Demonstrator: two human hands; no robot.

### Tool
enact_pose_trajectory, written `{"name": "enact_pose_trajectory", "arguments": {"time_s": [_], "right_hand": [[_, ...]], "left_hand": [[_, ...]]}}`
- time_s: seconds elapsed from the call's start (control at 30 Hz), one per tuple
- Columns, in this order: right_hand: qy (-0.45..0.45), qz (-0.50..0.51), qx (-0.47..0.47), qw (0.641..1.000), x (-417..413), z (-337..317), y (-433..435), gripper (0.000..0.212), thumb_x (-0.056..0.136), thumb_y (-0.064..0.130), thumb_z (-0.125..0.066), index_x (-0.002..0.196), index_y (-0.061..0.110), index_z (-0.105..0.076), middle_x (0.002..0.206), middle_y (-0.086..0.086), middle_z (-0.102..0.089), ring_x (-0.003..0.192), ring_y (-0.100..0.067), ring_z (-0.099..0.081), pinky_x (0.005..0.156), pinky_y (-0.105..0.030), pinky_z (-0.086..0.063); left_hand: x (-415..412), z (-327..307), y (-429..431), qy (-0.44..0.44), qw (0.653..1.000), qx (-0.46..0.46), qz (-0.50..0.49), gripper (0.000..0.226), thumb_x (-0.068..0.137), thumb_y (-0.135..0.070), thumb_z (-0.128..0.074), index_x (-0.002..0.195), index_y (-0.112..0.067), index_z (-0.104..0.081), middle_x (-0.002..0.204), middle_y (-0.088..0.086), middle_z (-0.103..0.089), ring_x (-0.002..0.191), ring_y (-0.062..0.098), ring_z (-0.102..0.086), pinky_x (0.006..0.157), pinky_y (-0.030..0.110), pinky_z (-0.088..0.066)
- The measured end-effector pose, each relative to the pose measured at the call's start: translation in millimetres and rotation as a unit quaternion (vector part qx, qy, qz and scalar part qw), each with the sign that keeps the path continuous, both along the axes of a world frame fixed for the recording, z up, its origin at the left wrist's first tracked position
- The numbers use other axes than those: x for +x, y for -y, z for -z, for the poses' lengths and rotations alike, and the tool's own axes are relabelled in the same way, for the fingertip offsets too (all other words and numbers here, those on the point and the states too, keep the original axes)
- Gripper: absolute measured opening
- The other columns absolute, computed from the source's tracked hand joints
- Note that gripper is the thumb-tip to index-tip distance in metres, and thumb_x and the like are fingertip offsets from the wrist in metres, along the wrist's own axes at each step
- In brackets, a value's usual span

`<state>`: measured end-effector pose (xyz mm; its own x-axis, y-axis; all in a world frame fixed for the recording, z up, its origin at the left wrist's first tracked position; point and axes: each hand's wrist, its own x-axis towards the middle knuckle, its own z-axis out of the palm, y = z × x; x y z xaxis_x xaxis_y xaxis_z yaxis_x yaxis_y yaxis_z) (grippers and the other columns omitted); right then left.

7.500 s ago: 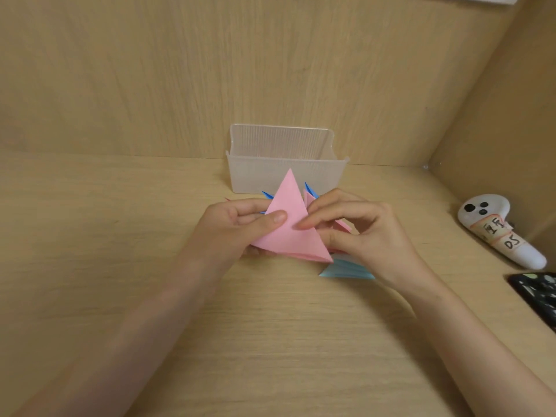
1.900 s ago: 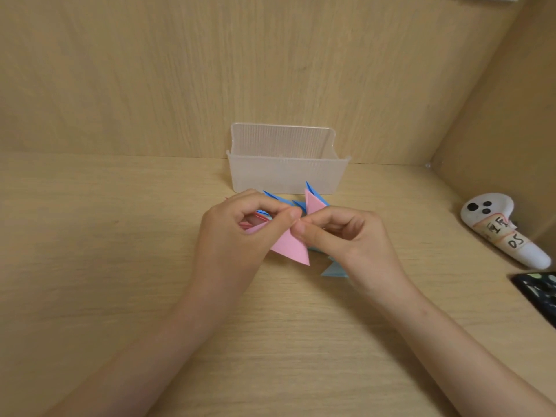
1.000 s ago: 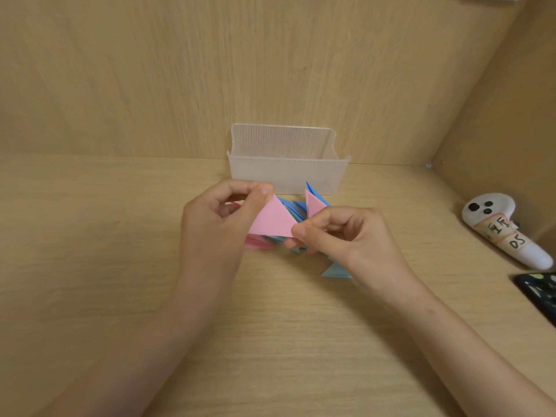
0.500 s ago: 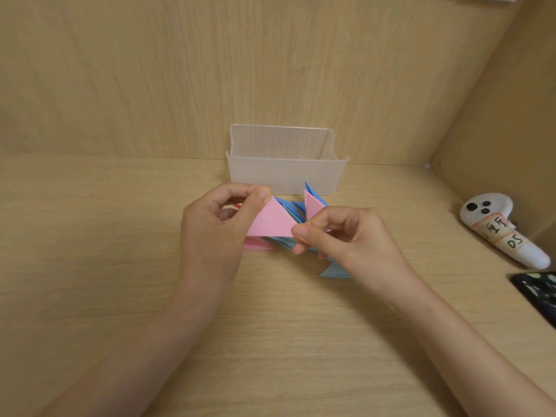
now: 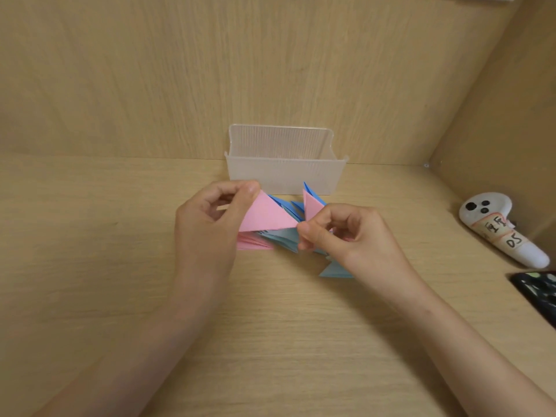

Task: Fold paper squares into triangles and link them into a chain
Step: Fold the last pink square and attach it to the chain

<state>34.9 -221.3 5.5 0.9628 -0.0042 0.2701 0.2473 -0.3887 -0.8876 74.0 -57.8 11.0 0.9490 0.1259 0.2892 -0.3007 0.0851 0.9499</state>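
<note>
A folded pink paper triangle [image 5: 264, 215] is held up between both hands above the wooden desk. My left hand [image 5: 207, 227] pinches its top left corner between thumb and curled fingers. My right hand [image 5: 343, 233] pinches its right tip; a second pink-and-blue folded piece [image 5: 311, 203] stands up behind those fingers. Beneath the triangle lies a row of linked pink and light blue triangles [image 5: 270, 239], partly hidden by my hands. One light blue triangle [image 5: 334, 270] pokes out under my right wrist.
A translucent plastic box [image 5: 285, 176] stands behind the paper against the back wall. A white controller with a handwritten label [image 5: 499, 227] lies at the right by the side wall. A dark phone-like object [image 5: 538, 291] sits at the right edge.
The large pink triangle has been folded smaller and lifted. Over the last second my hands and the paper have barely moved.
</note>
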Motion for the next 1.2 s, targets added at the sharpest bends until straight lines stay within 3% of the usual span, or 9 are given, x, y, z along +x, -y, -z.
{"name": "enact_pose_trajectory", "arguments": {"time_s": [0.1,0.2,0.33,0.43,0.57,0.77,1.0,1.1,1.2], "right_hand": [[0.006,0.022,0.052,0.998,0.4,-0.6,0.5,0.013,0.08,0.026,-0.067,0.071,0.018,-0.07,0.074,-0.004,-0.07,0.066,-0.017,-0.053,0.065,-0.043,-0.048],[0.02,0.012,0.107,0.994,0.9,-1.8,-2.3,0.011,0.077,0.028,-0.066,0.076,0.017,-0.07,0.081,-0.007,-0.07,0.075,-0.014,-0.058,0.072,-0.036,-0.045],[0.006,-0.015,0.133,0.991,1.9,2.2,-8.0,0.006,0.073,0.023,-0.07,0.074,0.017,-0.07,0.072,0.008,-0.068,0.067,-0.005,-0.055,0.065,-0.017,-0.044],[0.005,-0.019,0.14,0.99,3.7,4.5,-8.0,0.004,0.072,0.023,-0.071,0.069,0.02,-0.072,0.069,0.007,-0.067,0.067,-0.011,-0.053,0.064,-0.02,-0.043],[0.008,-0.02,0.127,0.992,5.0,5.8,-6.1,0.007,0.073,0.024,-0.071,0.068,0.018,-0.073,0.064,0.001,-0.064,0.062,-0.016,-0.046,0.082,-0.023,-0.037],[0.006,-0.023,0.108,0.994,5.1,5.2,-5.2,0.009,0.072,0.021,-0.072,0.063,0.02,-0.07,0.062,-0.001,-0.063,0.058,-0.013,-0.046,0.072,-0.015,-0.037],[0.011,-0.022,0.082,0.996,4.0,2.8,-3.5,0.011,0.075,0.02,-0.071,0.066,0.013,-0.07,0.066,-0.013,-0.067,0.06,-0.017,-0.047,0.084,-0.021,-0.032],[0.003,-0.013,0.055,0.998,2.4,2.3,-1.0,0.012,0.079,0.017,-0.072,0.068,0.013,-0.069,0.07,-0.015,-0.067,0.062,-0.019,-0.045,0.073,-0.018,-0.039],[0.005,0.017,0.056,0.998,2.9,1.1,0.4,0.014,0.081,0.017,-0.071,0.067,0.019,-0.069,0.069,-0.009,-0.068,0.062,-0.015,-0.052,0.064,-0.037,-0.045]], "left_hand": [[-0.4,-2.9,-1.4,0.017,1.0,0.009,0.01,0.012,0.084,-0.012,-0.066,0.074,-0.018,-0.067,0.06,-0.021,-0.065,0.055,-0.008,-0.054,0.053,0.006,-0.04],[-6.9,0.6,4.5,0.033,0.997,0.05,0.037,0.016,0.081,-0.012,-0.07,0.069,-0.023,-0.068,0.062,-0.02,-0.066,0.057,-0.005,-0.054,0.054,0.007,-0.041],[-9.9,9.1,8.5,0.04,0.993,0.088,0.074,0.021,0.079,-0.009,-0.072,0.069,-0.027,-0.069,0.069,-0.02,-0.07,0.066,-0.005,-0.06,0.064,0.01,-0.043],[-11.2,9.0,8.8,0.042,0.991,0.084,0.093,0.021,0.079,-0.007,-0.072,0.069,-0.025,-0.07,0.07,-0.019,-0.07,0.068,-0.005,-0.062,0.065,0.01,-0.044],[-11.8,6.2,7.6,0.029,0.994,0.068,0.08,0.016,0.078,-0.011,-0.073,0.069,-0.023,-0.071,0.068,-0.015,-0.071,0.064,-0.002,-0.06,0.063,0.009,-0.044],[-3.4,1.1,2.8,0.0,0.999,0.028,0.021,0.014,0.08,-0.014,-0.071,0.068,-0.021,-0.069,0.064,-0.018,-0.068,0.061,-0.003,-0.055,0.058,0.007,-0.042],[-4.3,0.0,2.6,-0.003,1.0,0.02,0.012,0.013,0.08,-0.014,-0.071,0.069,-0.02,-0.069,0.061,-0.016,-0.066,0.06,-0.003,-0.054,0.056,0.008,-0.042],[-0.2,-2.7,-2.7,-0.012,1.0,0.001,-0.007,0.013,0.083,-0.014,-0.068,0.071,-0.02,-0.069,0.062,-0.018,-0.066,0.06,-0.006,-0.054,0.058,0.009,-0.042],[10.0,-6.6,-14.0,-0.006,1.0,0.0,-0.023,0.014,0.084,-0.019,-0.068,0.071,-0.024,-0.069,0.066,-0.019,-0.067,0.068,-0.003,-0.056,0.066,0.012,-0.044]]}}
